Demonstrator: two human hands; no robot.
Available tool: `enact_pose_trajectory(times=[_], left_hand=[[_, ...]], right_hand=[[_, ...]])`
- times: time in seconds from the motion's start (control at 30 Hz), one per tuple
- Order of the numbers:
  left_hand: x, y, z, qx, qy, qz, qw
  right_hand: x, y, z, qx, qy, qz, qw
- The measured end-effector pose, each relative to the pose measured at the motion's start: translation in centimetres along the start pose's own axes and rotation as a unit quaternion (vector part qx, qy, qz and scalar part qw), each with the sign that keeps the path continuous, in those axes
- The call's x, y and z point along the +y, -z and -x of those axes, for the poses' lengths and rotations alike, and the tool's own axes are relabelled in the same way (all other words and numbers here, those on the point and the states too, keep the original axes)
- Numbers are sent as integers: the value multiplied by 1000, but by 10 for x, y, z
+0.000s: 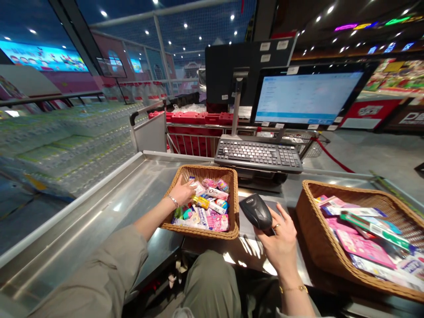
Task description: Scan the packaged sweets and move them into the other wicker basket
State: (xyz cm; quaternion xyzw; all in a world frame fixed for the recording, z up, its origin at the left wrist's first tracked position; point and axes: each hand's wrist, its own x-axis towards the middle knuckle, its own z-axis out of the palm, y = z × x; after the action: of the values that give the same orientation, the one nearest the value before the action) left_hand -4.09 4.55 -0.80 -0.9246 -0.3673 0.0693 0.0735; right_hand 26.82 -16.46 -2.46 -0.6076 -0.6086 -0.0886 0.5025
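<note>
My left hand [183, 193] reaches into the left wicker basket [235, 198] with its fingers stretched out over the goods. Its fingertips touch or nearly touch a pale pink-and-white packet [198, 188]. Around it lie a white Dove package [217, 193], a yellow package [201, 202] and several pink, purple and green sweets packs. To the right of this basket, my right hand [280, 236] grips a black handheld barcode scanner [256, 212], its head tilted toward the basket. Some of the fingers are hidden behind the scanner.
A second wicker basket [306, 229] on the right holds several flat boxes and packs, including a green-and-white box [377, 230]. Behind the metal counter [132, 185] stand a keyboard [258, 152] and a lit monitor [306, 97]. A shopping cart [190, 141] is beyond.
</note>
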Motion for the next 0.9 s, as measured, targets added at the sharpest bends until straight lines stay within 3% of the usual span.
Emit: enact_pose_trajectory(times=[0.17,0.47,0.73,0.9], left_hand=[[12,25,5,30,-3,3,1000],[50,67,12,181,-11,4,983],[94,106,-1,262,-19,24,965],[119,119,-15,289,-17,41,956]], right_hand=[[0,2,0,8,-3,-4,1000],[0,15,-2,37,-15,10,999],[1,39,-6,58,-15,22,998],[5,58,-4,61,-26,52,996]])
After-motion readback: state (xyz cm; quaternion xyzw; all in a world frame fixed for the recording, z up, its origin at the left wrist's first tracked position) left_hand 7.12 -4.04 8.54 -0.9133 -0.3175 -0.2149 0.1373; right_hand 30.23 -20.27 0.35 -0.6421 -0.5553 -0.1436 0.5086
